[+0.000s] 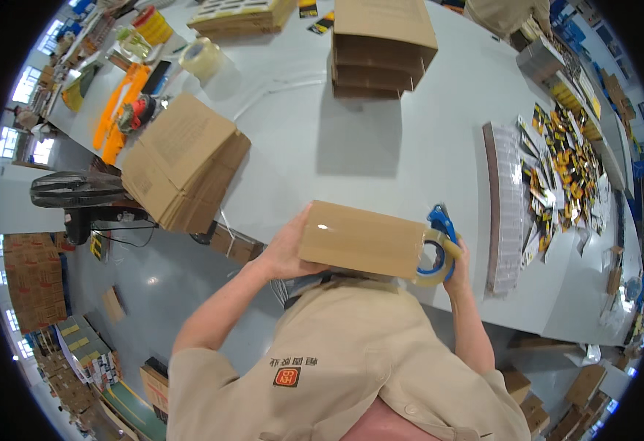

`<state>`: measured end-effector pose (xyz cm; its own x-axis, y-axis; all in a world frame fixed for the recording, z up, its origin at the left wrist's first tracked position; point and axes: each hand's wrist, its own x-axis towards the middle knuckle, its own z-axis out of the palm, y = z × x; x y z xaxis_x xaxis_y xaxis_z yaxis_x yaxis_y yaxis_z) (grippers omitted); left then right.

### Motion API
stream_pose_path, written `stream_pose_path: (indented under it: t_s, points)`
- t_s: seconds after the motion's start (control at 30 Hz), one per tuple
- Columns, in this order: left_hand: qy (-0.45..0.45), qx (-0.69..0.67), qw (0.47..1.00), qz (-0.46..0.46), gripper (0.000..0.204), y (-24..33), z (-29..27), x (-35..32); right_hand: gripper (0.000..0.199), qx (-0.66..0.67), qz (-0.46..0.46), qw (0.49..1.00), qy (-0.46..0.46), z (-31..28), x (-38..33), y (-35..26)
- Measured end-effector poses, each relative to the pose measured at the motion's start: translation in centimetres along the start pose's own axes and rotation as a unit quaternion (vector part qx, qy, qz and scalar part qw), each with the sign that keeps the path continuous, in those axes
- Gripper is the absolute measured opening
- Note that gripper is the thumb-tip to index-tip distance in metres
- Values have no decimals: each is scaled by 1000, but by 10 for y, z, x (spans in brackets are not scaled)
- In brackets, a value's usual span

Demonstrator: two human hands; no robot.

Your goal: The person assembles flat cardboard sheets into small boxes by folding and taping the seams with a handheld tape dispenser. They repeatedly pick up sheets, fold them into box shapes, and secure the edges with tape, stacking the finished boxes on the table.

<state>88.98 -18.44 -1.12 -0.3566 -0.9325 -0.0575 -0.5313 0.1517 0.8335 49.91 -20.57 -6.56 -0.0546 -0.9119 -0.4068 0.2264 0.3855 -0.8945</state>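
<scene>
A closed brown cardboard box (362,239) is held at the table's near edge, just in front of my body. My left hand (285,244) is closed around its left end. At the box's right end, my right hand (460,269) grips a blue tape dispenser (441,219) with a roll of tape on it. The roll is right against that end of the box, and a glossy strip seems to run along the box's top. Part of my right hand's fingers is hidden behind the dispenser.
Flattened cartons (182,158) lean at the table's left edge. Stacked boxes (384,44) stand at the far middle. To the right lie a long clear-fronted tray (504,206) and a heap of yellow-and-black packets (568,176). A spare tape roll (200,59) sits far left.
</scene>
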Motion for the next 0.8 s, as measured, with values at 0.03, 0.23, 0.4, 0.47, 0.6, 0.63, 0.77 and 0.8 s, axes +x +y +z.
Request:
stream_pose_path:
  t_s: [0.03,0.23,0.4,0.47,0.6,0.63,0.77,0.8]
  points:
    - [-18,-58,998,-29,102,-2,-11,8,51,12,-35,999,-22,0,5,7]
    - [83,-206,975,16,100,59,-121,121,50,284,-94,952,-60,-20,17,-34]
    - [106,-244,963,41,61,82,-234,270,49,232,-140,953,135,-5,-3,-19]
    - [128,-218,964,-77,52,80,-262,323,44,185,-188,955,138,4,-18,1]
    - [103,-44,963,-245,73,56,-273,388,34,172,-97,962,189,18,-47,26]
    - [104,-61,967,-223,73,47,-271,398,30,150,-85,963,208,22,-50,28]
    - [182,-51,973,-134,82,1,-273,391,41,27,-169,966,192,38,-51,25]
    - [232,-3,968,-97,84,-13,-276,373,54,-47,-114,966,226,40,-47,22]
